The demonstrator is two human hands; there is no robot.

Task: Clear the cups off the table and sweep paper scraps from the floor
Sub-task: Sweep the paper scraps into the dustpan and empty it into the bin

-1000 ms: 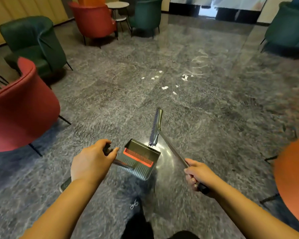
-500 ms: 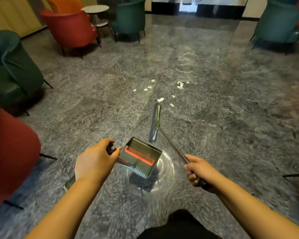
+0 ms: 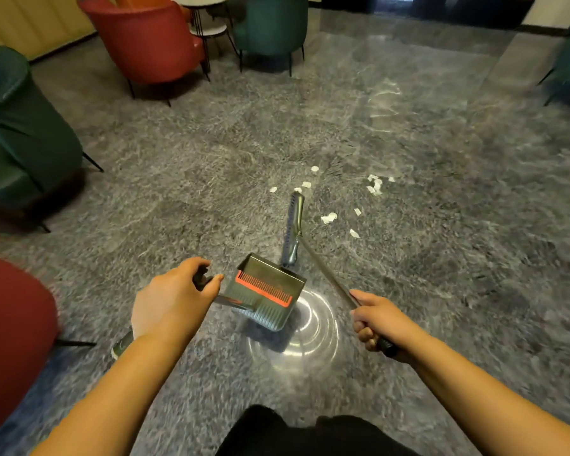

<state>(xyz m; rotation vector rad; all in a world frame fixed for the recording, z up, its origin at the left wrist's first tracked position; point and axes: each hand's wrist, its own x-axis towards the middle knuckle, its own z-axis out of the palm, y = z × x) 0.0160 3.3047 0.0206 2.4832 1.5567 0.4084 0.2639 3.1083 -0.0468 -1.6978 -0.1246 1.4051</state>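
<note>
Paper scraps (image 3: pixel 328 218): small white pieces are scattered over the grey floor (image 3: pixel 441 258) ahead of the person, in a loose spread to the left, front and right of the broom head; one cluster lies further right and away from the head, well apart from the dustpan.
Broom (image 3: pixel 293 232): it is held with its long metal handle slanting up from the head to the lower right; the narrow bristled head is pointed away from the person, just beyond the dustpan's far rim. Whether the bristles touch the floor cannot be told from this angle.
Dustpan (image 3: pixel 270 291): a grey pan with an orange-red comb strip across its inside is seen tilted, its open mouth turned up and away; it appears to be held off the floor, with a shadow and a bright reflection beneath it.
Left hand (image 3: pixel 171 301): the dustpan's handle is grasped, fingers and thumb curled round it.
Right hand (image 3: pixel 375 320): the lower end of the broom handle is clenched in a closed fist.
Surroundings: red armchairs (image 3: pixel 152 37) and green armchairs (image 3: pixel 23 136) are placed round the edges, with a small round side table (image 3: pixel 201 0) between two at the back.
</note>
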